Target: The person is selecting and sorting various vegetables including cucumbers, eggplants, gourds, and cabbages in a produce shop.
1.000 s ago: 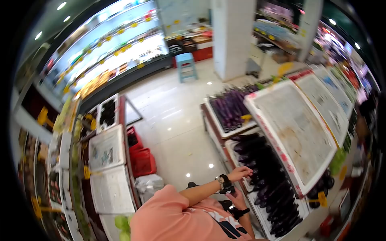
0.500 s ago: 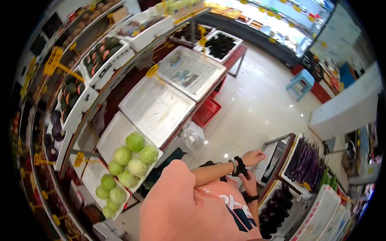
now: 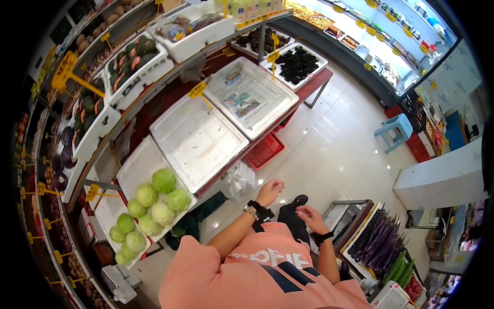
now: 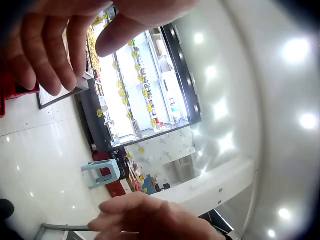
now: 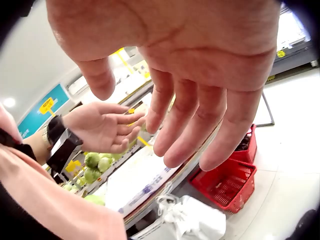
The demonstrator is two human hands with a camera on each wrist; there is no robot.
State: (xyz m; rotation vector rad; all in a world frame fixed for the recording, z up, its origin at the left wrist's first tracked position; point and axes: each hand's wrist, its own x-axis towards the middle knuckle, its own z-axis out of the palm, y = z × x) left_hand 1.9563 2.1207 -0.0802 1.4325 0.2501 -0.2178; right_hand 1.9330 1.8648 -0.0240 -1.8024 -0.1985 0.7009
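Note:
My left hand, with a watch and a camera strap at its wrist, hangs over the floor in front of my body. Its fingers are loosely bent and hold nothing, as the left wrist view of the left hand also shows. To its right, my right hand is held in the air with relaxed fingers. The right wrist view has the right hand large, its fingers spread slightly and holding nothing. Closest to the left hand are a white plastic bag and a red basket under the stand.
White foam trays line the stand on the left, with green cabbages in the front one. Long purple eggplants and green vegetables lie at the right. A blue stool stands on the tiled floor near a pillar.
The view has swung left from the dark eggplants to the stand with cabbages. Both hands have moved away from the eggplant stand, and the left and right hands have drawn apart.

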